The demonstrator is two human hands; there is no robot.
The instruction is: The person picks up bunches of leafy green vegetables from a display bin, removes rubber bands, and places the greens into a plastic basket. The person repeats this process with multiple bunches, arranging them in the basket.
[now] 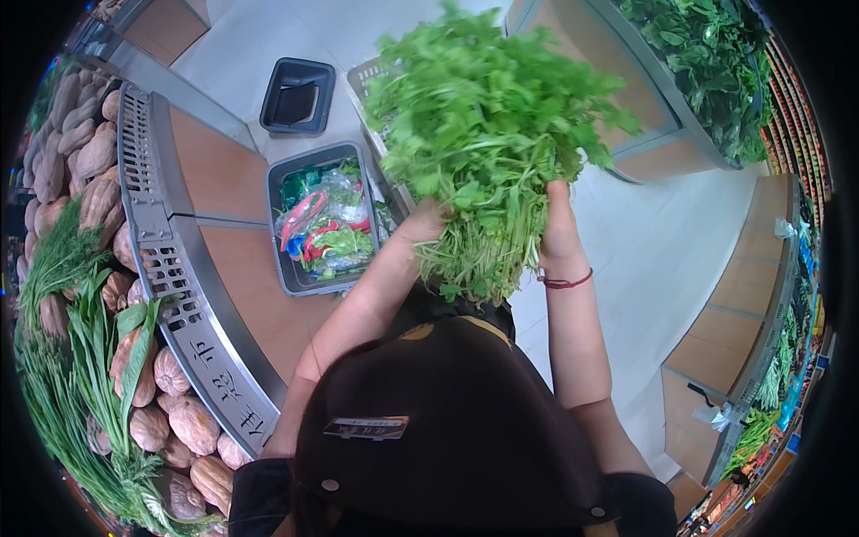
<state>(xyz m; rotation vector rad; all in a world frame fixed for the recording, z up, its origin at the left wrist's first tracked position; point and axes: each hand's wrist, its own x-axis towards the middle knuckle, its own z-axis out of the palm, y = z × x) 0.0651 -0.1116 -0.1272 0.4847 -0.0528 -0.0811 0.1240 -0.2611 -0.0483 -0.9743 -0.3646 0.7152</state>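
A large bunch of leafy green herbs, like celery or coriander, is held up in front of me, its leaves pointing away and its thin stems towards my body. My left hand grips the bunch from the left side, the fingers mostly hidden by stems. On the other side my right hand clasps it, a red cord bracelet around the wrist. Beneath the leaves, partly covered, is a light grey perforated plastic crate.
A grey bin with plastic bags and leaf scraps stands left of the crate, near a smaller black bin. Along the left runs a display stand with pumpkins and long greens. Leafy vegetables fill a stand at upper right.
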